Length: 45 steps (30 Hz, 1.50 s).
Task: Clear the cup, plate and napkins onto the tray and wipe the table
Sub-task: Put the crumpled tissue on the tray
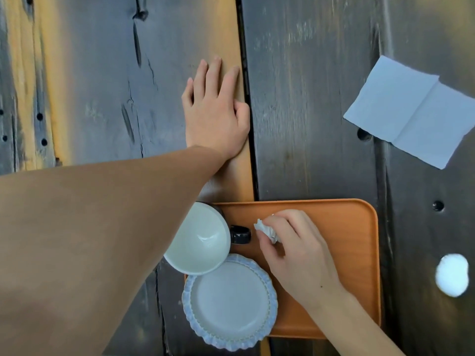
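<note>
Left forearm (pixel 102 240) over dark plank table (pixel 308 98)

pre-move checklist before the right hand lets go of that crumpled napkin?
1. Crumpled napkin pinched in right hand: ok.
2. Hand over the orange tray, bare tray below: ok.
3. Cup on tray: ok, though it overhangs the left edge.
4. Ruffled plate on tray: ok, also overhanging.
5. Left hand flat on the wooden table, clear of the tray: ok.
6. All napkins collected: not ok; flat napkin and white wad lie on the table.
</note>
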Tool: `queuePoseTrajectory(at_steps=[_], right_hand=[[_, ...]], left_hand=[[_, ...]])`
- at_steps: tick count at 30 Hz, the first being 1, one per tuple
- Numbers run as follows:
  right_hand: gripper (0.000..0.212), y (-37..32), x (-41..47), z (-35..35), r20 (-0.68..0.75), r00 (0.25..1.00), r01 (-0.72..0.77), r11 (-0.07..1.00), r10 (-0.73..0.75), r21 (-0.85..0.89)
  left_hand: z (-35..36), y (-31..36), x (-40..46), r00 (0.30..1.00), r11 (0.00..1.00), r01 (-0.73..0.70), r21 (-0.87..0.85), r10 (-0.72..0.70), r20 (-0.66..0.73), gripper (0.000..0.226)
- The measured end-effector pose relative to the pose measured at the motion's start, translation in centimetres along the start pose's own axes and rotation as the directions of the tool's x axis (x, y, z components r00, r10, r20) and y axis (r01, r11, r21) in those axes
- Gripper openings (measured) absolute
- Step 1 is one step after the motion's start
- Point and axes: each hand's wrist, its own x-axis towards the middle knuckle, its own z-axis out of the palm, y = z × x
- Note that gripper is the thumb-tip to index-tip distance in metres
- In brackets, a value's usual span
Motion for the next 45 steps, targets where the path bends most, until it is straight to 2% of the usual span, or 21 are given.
queuePoseTrajectory(at_steps=[3,7,10,12,13,15,17,19,21,25,28,33,37,40,42,45], right_hand=[[0.010,0.1,0.2,0.5,0.006,1.000,-0.029,0.999,0.029,0.021],[0.019,-0.9,0.3,-0.7,0.082,0.993,-0.096,0.989,0.087,0.112],[0.038,-2.5,-0.5,-2.9,0.201,0.941,-0.294,0.951,0.272,0.090],[0.045,-2.8,-1.9,-4.5,0.211,0.899,-0.386,0.922,0.383,-0.031],[0.047,-2.8,-3.1,-5.2,0.208,0.887,-0.402,0.911,0.411,-0.088],[0.047,-2.7,-5.7,-6.6,0.204,0.882,-0.401,0.903,0.426,-0.151],[0.042,-2.8,-8.6,-7.7,0.186,0.862,-0.450,0.880,0.472,-0.149],[0.036,-3.0,-11.7,-8.5,0.138,0.824,-0.540,0.836,0.549,-0.101],[0.033,-3.3,-14.7,-9.1,0.131,0.770,-0.625,0.780,0.624,-0.035],[0.028,-4.2,-20.2,-10.0,0.165,0.645,-0.761,0.646,0.746,0.054],[0.019,-4.9,-23.8,-10.4,0.193,0.557,-0.829,0.554,0.808,0.077],[0.010,-3.9,-27.5,-10.5,0.238,0.422,-0.907,0.403,0.875,0.126],[0.014,-2.3,-29.3,-11.1,0.270,0.345,-0.932,0.294,0.899,0.212],[0.013,-0.7,-30.8,-11.7,0.311,0.328,-0.938,0.269,0.892,0.217],[0.013,0.5,-31.9,-12.5,0.328,0.379,-0.921,0.320,0.865,0.222],[0.019,3.0,-35.0,-14.3,0.343,0.450,-0.891,0.387,0.825,0.239]], left_hand=[[0.0,-0.1,-0.2,1.000,1.000,0.005,-0.013,-0.005,-0.008,0.060],[-1.4,0.5,-0.3,0.994,0.998,0.064,0.012,-0.065,0.086,0.061],[-4.5,1.2,0.3,0.944,0.993,0.109,-0.044,-0.089,0.318,0.059],[-7.7,2.0,0.5,0.849,0.956,0.243,-0.165,-0.128,0.512,0.056],[-9.3,2.0,0.2,0.816,0.919,0.334,-0.211,-0.170,0.552,0.055],[-12.6,1.6,-1.3,0.827,0.837,0.456,-0.303,-0.272,0.493,0.044],[-16.1,1.3,-4.9,0.867,0.785,0.470,-0.404,-0.324,0.379,0.026],[-18.5,1.5,-10.1,0.893,0.729,0.443,-0.522,-0.305,0.332,0.012],[-19.8,0.7,-15.8,0.900,0.670,0.432,-0.603,-0.275,0.339,0.011],[-19.8,-1.6,-27.8,0.854,0.686,0.466,-0.559,-0.184,0.486,0.012],[-18.3,-2.8,-33.9,0.775,0.737,0.482,-0.474,-0.106,0.623,0.013],[-15.1,-4.0,-38.0,0.552,0.778,0.561,-0.282,-0.098,0.828,0.015],[-13.5,-3.4,-37.4,0.508,0.824,0.542,-0.167,-0.163,0.846,0.019],[-13.6,-0.4,-37.0,0.562,0.837,0.517,-0.182,-0.171,0.809,0.018],[-13.8,2.7,-37.2,0.607,0.766,0.578,-0.283,-0.171,0.776,0.017],[-13.5,7.3,-38.5,0.598,0.617,0.681,-0.395,-0.157,0.786,0.015]])
